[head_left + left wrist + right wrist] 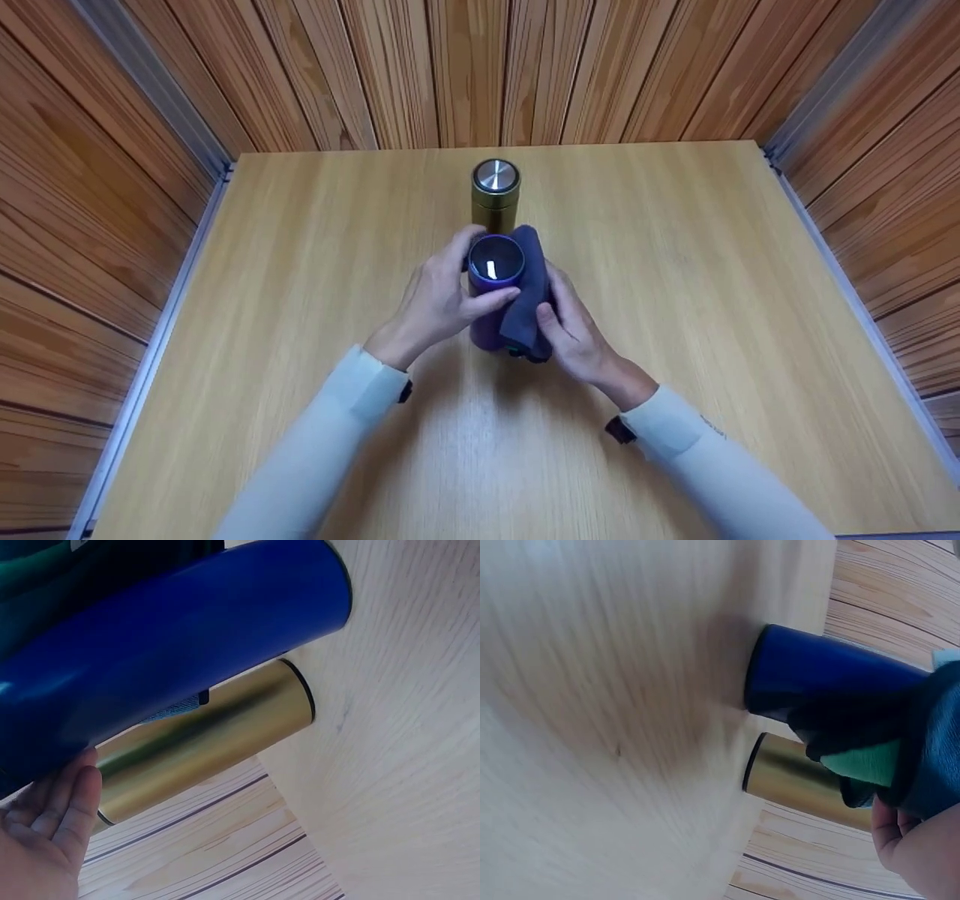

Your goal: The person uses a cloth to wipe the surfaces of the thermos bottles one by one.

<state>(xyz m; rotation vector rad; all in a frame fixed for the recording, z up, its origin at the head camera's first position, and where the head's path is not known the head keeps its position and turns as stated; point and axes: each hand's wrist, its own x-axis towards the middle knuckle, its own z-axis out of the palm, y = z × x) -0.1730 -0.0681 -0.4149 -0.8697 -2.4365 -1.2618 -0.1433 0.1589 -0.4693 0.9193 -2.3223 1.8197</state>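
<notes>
A blue-purple vacuum flask (487, 330) with a dark glossy lid (496, 257) stands upright on the table. My left hand (442, 292) grips it near the top, thumb across the front and fingers round the far left side. In my right hand (574, 330) is a dark blue folded cloth bundle (525, 300), pinched between thumb and fingers and held against the flask's right side. A green patch (866, 763) shows at the bundle's lower end in the right wrist view. Right behind the blue flask stands a gold flask (495, 214) with a silver-topped lid.
The light wooden table (300, 247) carries both flasks near its middle. Wood-plank walls (465, 67) close it in at the back and sides, with grey metal rails (150, 352) along the side edges.
</notes>
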